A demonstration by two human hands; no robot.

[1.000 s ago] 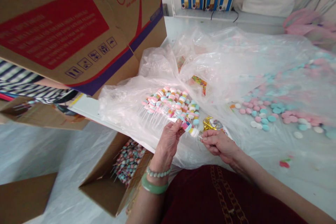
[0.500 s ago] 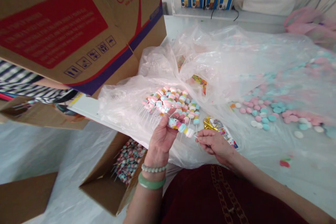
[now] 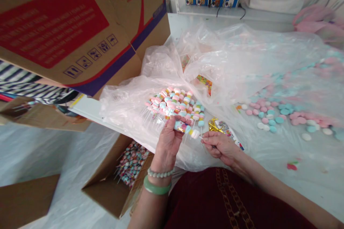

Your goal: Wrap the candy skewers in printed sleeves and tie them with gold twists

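Observation:
A marshmallow skewer (image 3: 194,134) with white, yellow and blue pieces lies slanted between my two hands. My left hand (image 3: 170,136) is closed round its upper end, where a clear printed wrapper (image 3: 180,126) covers some pieces. With pinched fingertips, my right hand (image 3: 218,144) grips the bare stick at the lower end. Just beyond my left hand is a pile of marshmallow skewers (image 3: 174,101) on plastic sheeting. Gold twist ties (image 3: 215,124) and printed wrappers (image 3: 235,139) lie beside my right hand.
A big cardboard box (image 3: 129,25) stands at the left of the table, a person's striped sleeve (image 3: 27,82) behind it. Below the table edge, an open carton (image 3: 107,189) holds many skewers (image 3: 132,162). Loose marshmallows (image 3: 268,114) and clear plastic sheeting (image 3: 231,57) spread to the right.
My left hand has shifted slightly left and turned, and its fingers now sit round the wrapped end. My right hand has moved a little left, still pinching the stick.

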